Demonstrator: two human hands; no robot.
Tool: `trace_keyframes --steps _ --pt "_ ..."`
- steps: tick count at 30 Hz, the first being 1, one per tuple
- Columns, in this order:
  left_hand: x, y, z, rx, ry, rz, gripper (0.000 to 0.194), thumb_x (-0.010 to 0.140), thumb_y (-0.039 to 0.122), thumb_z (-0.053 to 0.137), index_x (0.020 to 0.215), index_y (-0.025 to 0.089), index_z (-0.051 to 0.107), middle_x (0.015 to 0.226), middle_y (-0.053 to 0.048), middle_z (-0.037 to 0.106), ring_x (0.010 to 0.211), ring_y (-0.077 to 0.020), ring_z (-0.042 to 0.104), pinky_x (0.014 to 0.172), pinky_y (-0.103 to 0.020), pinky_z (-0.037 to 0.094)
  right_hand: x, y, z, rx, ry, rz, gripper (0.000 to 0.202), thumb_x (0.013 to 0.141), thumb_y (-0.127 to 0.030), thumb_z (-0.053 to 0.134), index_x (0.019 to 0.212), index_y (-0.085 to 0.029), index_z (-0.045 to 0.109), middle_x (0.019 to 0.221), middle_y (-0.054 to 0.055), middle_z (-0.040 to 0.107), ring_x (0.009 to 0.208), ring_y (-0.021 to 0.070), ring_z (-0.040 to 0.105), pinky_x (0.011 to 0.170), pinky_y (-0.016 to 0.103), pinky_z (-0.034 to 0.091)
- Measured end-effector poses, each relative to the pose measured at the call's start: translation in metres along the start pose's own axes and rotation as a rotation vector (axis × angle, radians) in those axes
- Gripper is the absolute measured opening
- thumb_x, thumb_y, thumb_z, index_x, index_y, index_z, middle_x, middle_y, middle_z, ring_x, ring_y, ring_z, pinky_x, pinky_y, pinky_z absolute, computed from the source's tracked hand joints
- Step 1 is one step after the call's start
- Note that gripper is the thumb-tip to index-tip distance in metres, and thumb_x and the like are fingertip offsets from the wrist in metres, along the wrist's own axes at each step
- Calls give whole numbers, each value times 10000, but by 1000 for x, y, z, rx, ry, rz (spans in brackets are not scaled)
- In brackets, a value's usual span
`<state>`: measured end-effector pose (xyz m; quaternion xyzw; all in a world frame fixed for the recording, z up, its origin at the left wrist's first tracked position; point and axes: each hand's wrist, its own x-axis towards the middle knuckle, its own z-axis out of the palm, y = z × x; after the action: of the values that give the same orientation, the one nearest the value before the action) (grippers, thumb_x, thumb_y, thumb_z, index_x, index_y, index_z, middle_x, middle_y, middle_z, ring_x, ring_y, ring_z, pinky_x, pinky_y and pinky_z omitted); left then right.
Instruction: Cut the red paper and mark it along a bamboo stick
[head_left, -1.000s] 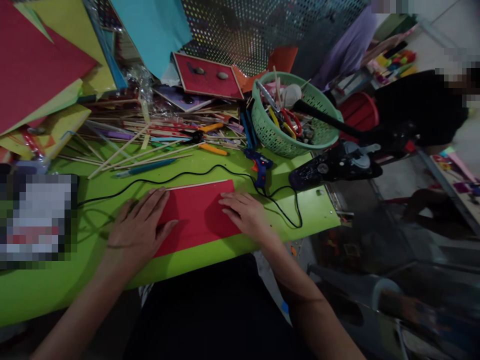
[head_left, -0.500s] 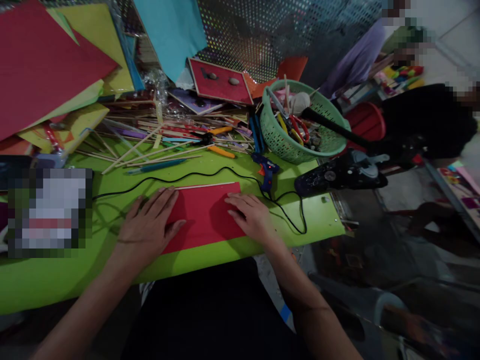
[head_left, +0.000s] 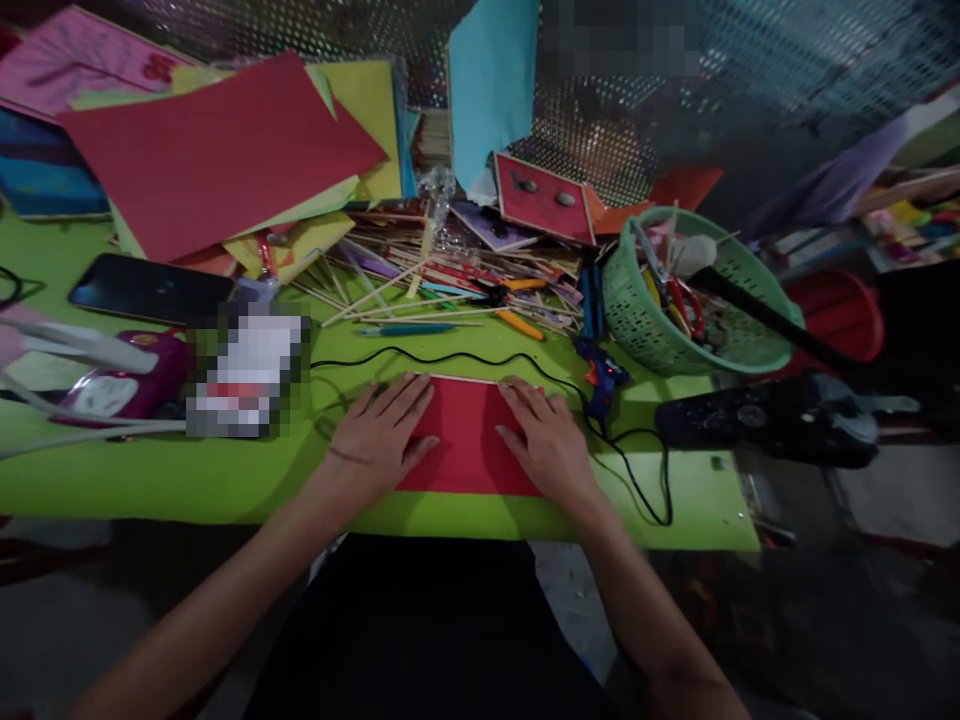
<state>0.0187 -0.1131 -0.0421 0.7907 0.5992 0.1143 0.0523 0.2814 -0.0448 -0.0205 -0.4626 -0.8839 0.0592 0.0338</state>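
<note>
A red sheet of card (head_left: 469, 450) lies flat near the front edge of the green table. Along its far edge runs a thin pale wooden stick (head_left: 465, 379), its ends covered by my fingers. My left hand (head_left: 382, 435) rests flat on the sheet's left side, fingertips at the stick, fingers stretched out. On the right side my right hand (head_left: 547, 440) lies with its fingers extended, the tips at the stick's other end. A blue glue gun (head_left: 602, 375) with an orange trigger sits just beyond my right hand.
A green basket (head_left: 622, 310) of tools stands at the back right, beside a black tripod-like stand (head_left: 757, 420). Loose sticks, orange-handled pliers (head_left: 517, 318) and a blue pen (head_left: 409, 329) lie behind the sheet. A black cord (head_left: 465, 362) crosses the table. Phones and coloured paper (head_left: 210, 150) occupy the left.
The camera view has turned left, so more of the table's left side shows. My right hand has moved up to the stick's right end. My left hand stays on the sheet.
</note>
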Motion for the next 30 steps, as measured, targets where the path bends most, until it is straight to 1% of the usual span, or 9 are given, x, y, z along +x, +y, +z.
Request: trace_keyframes --steps 2,6,10,14,17,22,25,27,30 --pt "-1 1 -2 -6 -10 5 611 1060 476 374 1562 132 431 1638 -119 409 1505 -304 414 1235 -528 297 -1 2 2 -8 10 -8 567 1049 -379 491 1583 -198 429 1607 100 484 1355 353 524 1111 533 456" --pt "-1 2 -3 -14 -10 15 596 1066 467 372 1557 136 438 1637 -115 405 1516 -297 396 1230 -524 303 -1 3 2 -4 20 -32 569 1052 -382 481 1583 -187 425 1609 120 477 1367 348 523 1104 526 454" --pt "-2 2 -2 -1 -3 23 602 1068 465 372 1552 114 439 1632 -119 410 1514 -297 400 1212 -522 334 0 3 2 10 26 -49 575 1049 -372 480 1596 -209 407 1588 123 504 1365 347 528 1091 534 460" --pt "-2 1 -1 -11 8 23 581 1060 452 400 1547 141 458 1625 -117 425 1502 -299 419 1210 -518 342 0 3 2 8 18 -48 576 1050 -383 479 1593 -205 412 1583 122 511 1360 340 530 1093 523 460" --pt "-2 1 -1 -3 24 23 582 1062 454 387 1543 135 464 1628 -115 425 1495 -297 430 1206 -507 348 0 4 3 4 15 -37 573 1048 -385 481 1588 -202 421 1588 116 505 1364 342 523 1093 518 457" --pt "0 0 1 -12 40 16 631 1058 495 363 1572 133 414 1644 -117 407 1514 -300 396 1252 -525 263 1 2 1 34 22 -37 570 1047 -378 483 1591 -223 415 1593 98 501 1373 337 518 1103 522 451" --pt "2 -2 3 -20 39 11 672 1052 532 347 1596 138 368 1652 -118 395 1513 -308 394 1255 -543 240 1 -1 -1 58 14 -20 573 1046 -378 489 1596 -241 409 1599 84 496 1385 334 512 1116 525 447" --pt "3 -4 4 -34 37 19 674 1051 533 343 1603 146 357 1650 -116 402 1513 -311 393 1254 -545 237 0 -1 -2 62 15 -12 572 1046 -380 489 1595 -240 413 1623 85 462 1408 341 496 1125 539 440" --pt "3 -5 4 -46 36 31 659 1054 511 333 1610 157 346 1654 -112 397 1518 -315 384 1256 -548 227 -5 3 -4 91 25 -25 542 1037 -356 516 1564 -236 469 1655 89 412 1427 345 489 1115 544 448"
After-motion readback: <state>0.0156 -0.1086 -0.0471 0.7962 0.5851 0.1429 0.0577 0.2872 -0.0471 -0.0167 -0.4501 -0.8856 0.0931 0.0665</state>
